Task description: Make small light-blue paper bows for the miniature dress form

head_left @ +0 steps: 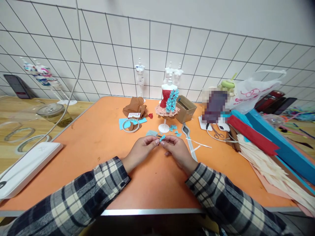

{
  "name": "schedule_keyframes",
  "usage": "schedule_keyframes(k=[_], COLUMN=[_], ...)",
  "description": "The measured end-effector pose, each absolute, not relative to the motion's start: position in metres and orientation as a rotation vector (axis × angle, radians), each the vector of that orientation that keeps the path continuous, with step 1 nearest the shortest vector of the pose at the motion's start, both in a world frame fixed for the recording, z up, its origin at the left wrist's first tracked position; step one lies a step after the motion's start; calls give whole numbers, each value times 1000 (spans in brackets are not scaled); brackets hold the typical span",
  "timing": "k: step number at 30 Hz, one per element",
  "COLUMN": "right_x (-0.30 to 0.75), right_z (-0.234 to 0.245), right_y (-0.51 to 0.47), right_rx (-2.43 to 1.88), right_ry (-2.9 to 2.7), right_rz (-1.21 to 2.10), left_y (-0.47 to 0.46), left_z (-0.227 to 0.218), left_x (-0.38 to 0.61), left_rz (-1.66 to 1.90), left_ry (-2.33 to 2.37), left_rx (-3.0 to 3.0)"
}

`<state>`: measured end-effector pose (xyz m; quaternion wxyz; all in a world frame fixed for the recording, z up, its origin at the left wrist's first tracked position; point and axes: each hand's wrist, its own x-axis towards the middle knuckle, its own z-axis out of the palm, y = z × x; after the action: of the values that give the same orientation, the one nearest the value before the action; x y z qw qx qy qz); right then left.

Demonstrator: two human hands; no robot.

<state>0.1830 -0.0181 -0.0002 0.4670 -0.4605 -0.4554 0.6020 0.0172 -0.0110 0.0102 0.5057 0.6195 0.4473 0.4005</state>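
Observation:
Between my fingertips is a small folded piece of light blue paper (pixel 162 138), pinched from both sides. My left hand (pixel 145 147) grips its left edge, and my right hand (pixel 176 147) closes on the right. Just beyond them stands a small dress form (pixel 165 98) in a red bodice with a ruffled pink skirt and a column of light blue bows. Several loose light blue bows (pixel 173 127) lie by its white base. A light blue scrap (pixel 151 133) and a small dark tool rest behind my left fingers; the tool is partly hidden.
Left of the form lie crumpled brown paper (pixel 134 106) and a tape roll (pixel 130 125). A cardboard box (pixel 185 109), scissors (pixel 218 133) and a grey strap-like item (pixel 189 137) are to the right. Coloured paper strips (pixel 265 157) cover the right side; a white power bank (pixel 31 168) sits left.

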Motion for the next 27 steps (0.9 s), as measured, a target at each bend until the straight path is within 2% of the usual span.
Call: schedule_keyframes(k=[9, 19, 27], right_x=[182, 184, 180], right_z=[1, -5, -4], right_y=[-17, -15, -17], right_rx=[-1137, -1214, -1284], right_ry=[-1222, -1395, -1488], right_rz=[1427, 1269, 1162], left_y=[-12, -11, 0], left_z=[9, 11, 6], left_x=[16, 10, 2], left_rz=[919, 987, 910], left_ry=[1006, 1312, 1055], left_rx=[1430, 1976, 2072])
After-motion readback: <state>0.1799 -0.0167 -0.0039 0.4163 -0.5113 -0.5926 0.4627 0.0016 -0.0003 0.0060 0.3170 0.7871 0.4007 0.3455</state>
